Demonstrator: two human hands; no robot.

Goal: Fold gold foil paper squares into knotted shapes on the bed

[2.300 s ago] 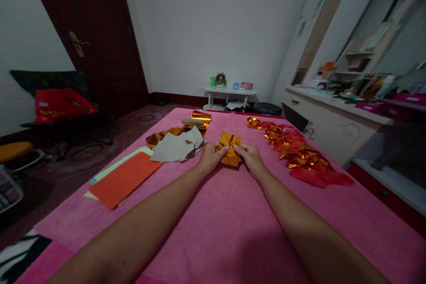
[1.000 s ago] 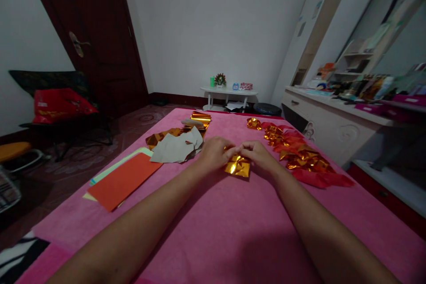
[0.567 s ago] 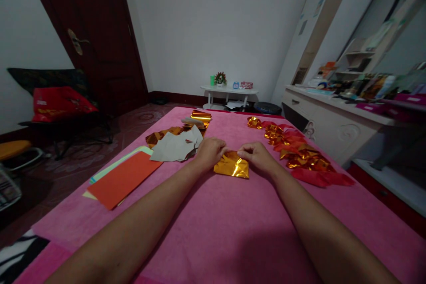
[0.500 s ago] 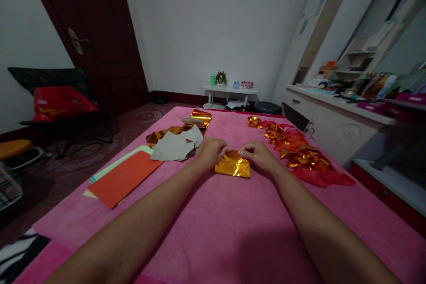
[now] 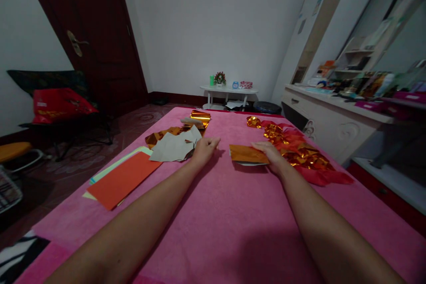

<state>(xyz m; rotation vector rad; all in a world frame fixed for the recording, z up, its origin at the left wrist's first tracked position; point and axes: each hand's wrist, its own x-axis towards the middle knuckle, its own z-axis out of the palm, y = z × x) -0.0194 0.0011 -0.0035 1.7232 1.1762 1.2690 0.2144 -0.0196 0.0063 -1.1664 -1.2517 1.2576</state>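
One pink cloth (image 5: 216,222) spreads below my camera; crumpled red and gold pieces (image 5: 306,155) lie along its right side, an orange sheet (image 5: 124,178) and torn grey paper (image 5: 175,146) at left. I see the left hand (image 5: 205,148) curled closed near that paper; the right hand (image 5: 272,154) grips a folded gold sheet (image 5: 248,154) by its right end, over mid-cloth.

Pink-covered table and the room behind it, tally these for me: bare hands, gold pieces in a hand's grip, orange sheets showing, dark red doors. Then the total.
Hands: 2, left hand and right hand
Gold pieces visibly gripped: 1, the gold piece
Orange sheets: 1, the orange sheet
Doors: 1, the dark red door
Total: 5
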